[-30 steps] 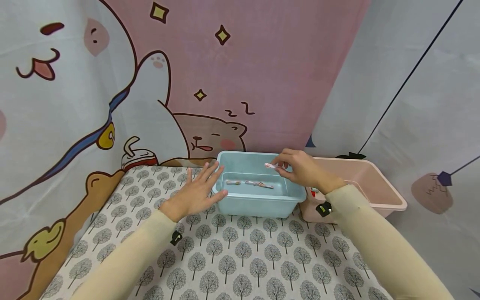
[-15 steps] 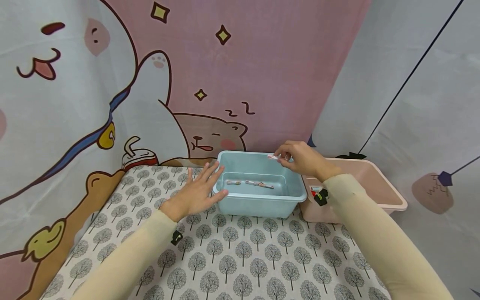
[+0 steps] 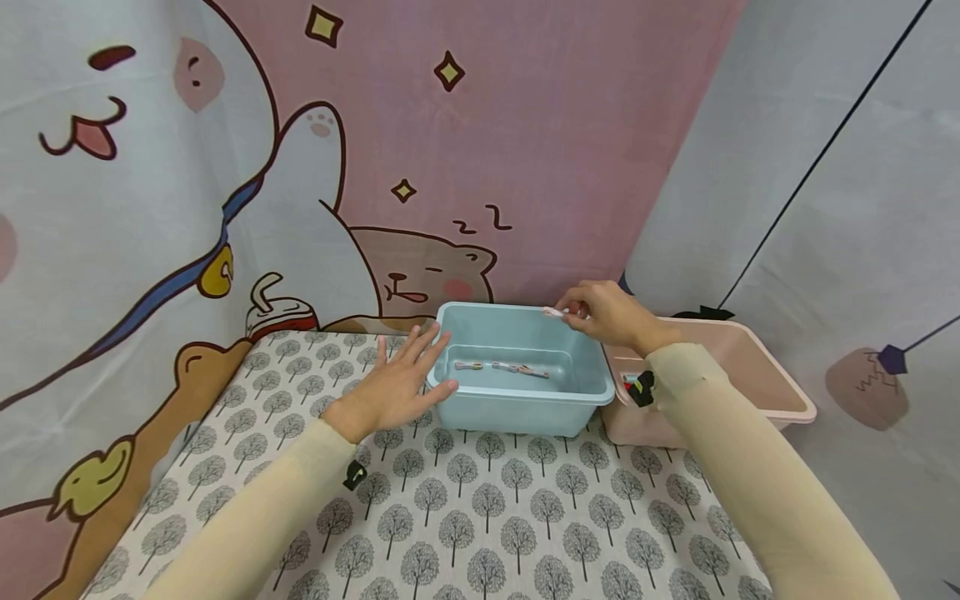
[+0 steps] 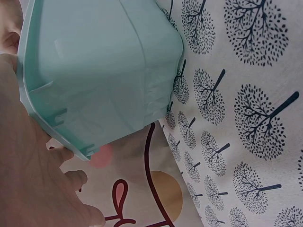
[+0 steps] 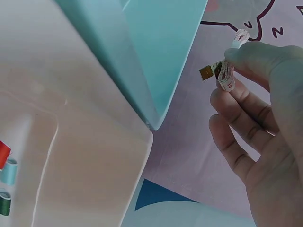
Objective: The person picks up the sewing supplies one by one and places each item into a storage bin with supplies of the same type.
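Observation:
My right hand (image 3: pixel 611 315) pinches a small folded tape measure (image 5: pixel 227 71) between thumb and fingers. The tape is white with reddish marks, and a brass-coloured end sticks out of the bundle in the right wrist view. This hand is raised over the back right corner of a light blue basin (image 3: pixel 517 412). On the basin's floor lie similar slim folded bundles (image 3: pixel 519 369) and a shorter one (image 3: pixel 468 366) to their left. With fingers spread, my left hand (image 3: pixel 393 383) is at the basin's left rim.
A pink basin (image 3: pixel 750 367) stands right beside the blue one. Inside it are small red (image 5: pixel 4 153), light blue (image 5: pixel 9 172) and green (image 5: pixel 4 203) pieces. A tree-print cloth (image 3: pixel 480 517) covers the table, and a cartoon curtain (image 3: pixel 562 150) hangs behind.
My right hand has risen and shifted slightly toward the back with the tape measure pinched in it. My left hand stays in place at the basin's left rim.

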`<move>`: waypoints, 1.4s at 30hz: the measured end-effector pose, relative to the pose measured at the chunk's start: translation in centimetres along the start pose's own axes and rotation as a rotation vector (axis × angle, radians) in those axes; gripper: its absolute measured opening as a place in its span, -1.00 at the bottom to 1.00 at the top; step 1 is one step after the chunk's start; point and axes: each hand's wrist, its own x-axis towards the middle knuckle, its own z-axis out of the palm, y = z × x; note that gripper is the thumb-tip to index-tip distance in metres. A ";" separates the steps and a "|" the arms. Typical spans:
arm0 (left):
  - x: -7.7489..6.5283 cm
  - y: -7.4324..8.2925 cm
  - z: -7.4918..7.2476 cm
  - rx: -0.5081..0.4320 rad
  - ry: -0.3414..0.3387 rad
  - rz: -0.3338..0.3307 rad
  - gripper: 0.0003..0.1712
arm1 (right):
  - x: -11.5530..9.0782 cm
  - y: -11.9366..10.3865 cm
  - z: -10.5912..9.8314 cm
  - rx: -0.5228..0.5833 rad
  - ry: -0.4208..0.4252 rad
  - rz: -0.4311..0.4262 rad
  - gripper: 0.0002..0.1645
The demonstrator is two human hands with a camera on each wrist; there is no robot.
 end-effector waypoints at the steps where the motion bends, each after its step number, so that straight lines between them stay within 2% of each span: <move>1: 0.0 0.0 0.0 0.001 0.001 0.002 0.07 | 0.0 0.0 0.0 0.005 0.001 0.003 -0.84; 7: 0.0 0.1 0.1 0.003 0.001 0.000 0.06 | -0.1 0.4 0.1 0.024 -0.012 0.034 -0.85; 16: -0.1 0.2 0.2 0.004 0.003 -0.001 0.04 | -0.3 0.6 0.3 -0.029 -0.061 0.182 -0.64; 19: -0.1 0.1 0.2 0.000 0.006 -0.003 0.05 | -0.4 0.3 0.3 -0.023 -0.063 0.196 -0.65; 25: 0.0 0.1 0.3 0.003 0.015 0.002 0.04 | -0.9 -0.1 0.5 -0.015 -0.055 0.185 -0.71; 33: -0.2 0.3 0.2 0.000 0.002 -0.005 0.05 | -2.1 -1.0 0.6 -0.008 -0.046 0.148 -0.70; 42: 0.0 0.5 0.2 0.004 -0.003 -0.013 0.05 | -4.1 -3.1 0.4 0.037 0.016 0.063 -0.74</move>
